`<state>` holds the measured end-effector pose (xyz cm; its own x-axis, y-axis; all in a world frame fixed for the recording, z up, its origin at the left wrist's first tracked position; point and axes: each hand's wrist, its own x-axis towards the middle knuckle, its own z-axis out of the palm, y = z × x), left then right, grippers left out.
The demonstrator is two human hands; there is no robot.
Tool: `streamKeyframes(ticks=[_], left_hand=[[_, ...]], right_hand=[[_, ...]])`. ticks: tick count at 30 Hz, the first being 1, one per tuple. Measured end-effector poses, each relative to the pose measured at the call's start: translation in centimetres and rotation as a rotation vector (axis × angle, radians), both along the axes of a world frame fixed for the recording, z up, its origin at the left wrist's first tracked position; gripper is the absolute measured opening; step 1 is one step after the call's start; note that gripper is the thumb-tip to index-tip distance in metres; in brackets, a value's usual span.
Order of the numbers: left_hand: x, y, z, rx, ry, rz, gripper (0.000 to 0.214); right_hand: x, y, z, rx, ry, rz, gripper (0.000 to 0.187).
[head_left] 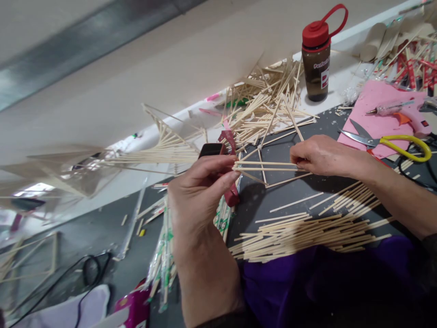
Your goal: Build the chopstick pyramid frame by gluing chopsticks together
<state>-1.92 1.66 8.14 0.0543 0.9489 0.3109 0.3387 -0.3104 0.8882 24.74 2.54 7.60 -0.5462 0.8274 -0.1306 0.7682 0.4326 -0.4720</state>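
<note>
Between my two hands is a frame of thin wooden chopsticks (266, 166), joined at their ends into triangles. My left hand (201, 191) pinches a corner of it between thumb and fingertips. Over at the other end, my right hand (319, 156) has its fingers curled round the sticks, hiding their ends. Two near-parallel sticks run from one hand to the other, and further sticks of the frame rise behind the right hand. A loose pile of chopsticks (307, 232) lies on the dark table just below the hands.
Yellow-handled scissors (404, 143) and a pink glue gun (413, 114) lie on the right by pink sheets. Behind are a heap of sticks (259, 109) and a red-capped bottle (316, 68). Wrapped chopsticks (165, 255), a magenta object (134, 305) and a black cable (92, 269) are left.
</note>
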Motion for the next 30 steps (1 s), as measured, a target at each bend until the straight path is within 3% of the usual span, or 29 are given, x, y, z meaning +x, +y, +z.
streamKeyframes(ticks=[19, 30], left_hand=[[0.6, -0.3, 0.5, -0.049, 0.005, 0.047, 0.02], [1.9, -0.7, 1.1, -0.053, -0.011, 0.146, 0.025]], right_hand=[[-0.4, 0.1, 0.1, -0.006, -0.021, -0.003, 0.022], [-0.6, 0.6, 0.1, -0.024, -0.002, 0.028, 0.023]])
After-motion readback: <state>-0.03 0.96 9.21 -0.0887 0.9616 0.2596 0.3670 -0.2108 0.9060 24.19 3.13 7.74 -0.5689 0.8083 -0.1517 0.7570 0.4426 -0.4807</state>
